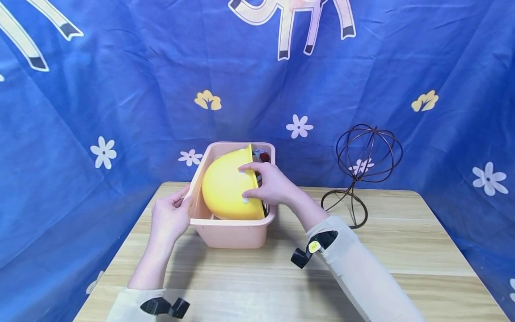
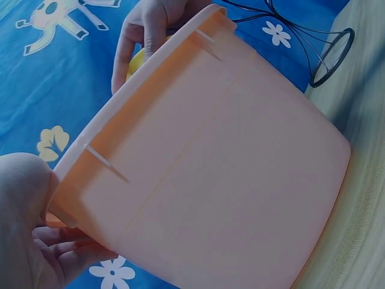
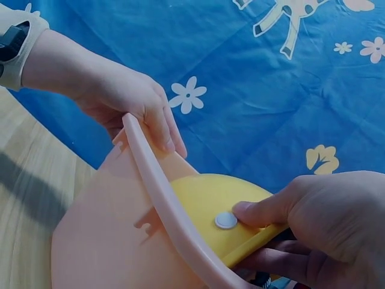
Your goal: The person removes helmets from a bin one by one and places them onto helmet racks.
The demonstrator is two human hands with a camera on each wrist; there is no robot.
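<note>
A pink plastic bin [image 1: 235,236] stands on the table, and a yellow hard hat [image 1: 225,188] with white rivets lies on its side within it. My left hand [image 1: 170,217] grips the bin's left rim, thumb on the inside and fingers outside in the left wrist view. At the bin's right side, my right hand [image 1: 271,183] pinches the hat's brim. In the right wrist view its thumb presses beside a white rivet [image 3: 226,220], with the other fingers under the brim. Small dark and red items [image 1: 264,157] show behind the hat, mostly hidden.
To the right on the wood-grain table [image 1: 394,250] stands a dark wire hat stand [image 1: 354,179] with a round cage top. A blue patterned curtain [image 1: 249,80] hangs directly behind the table and along its sides.
</note>
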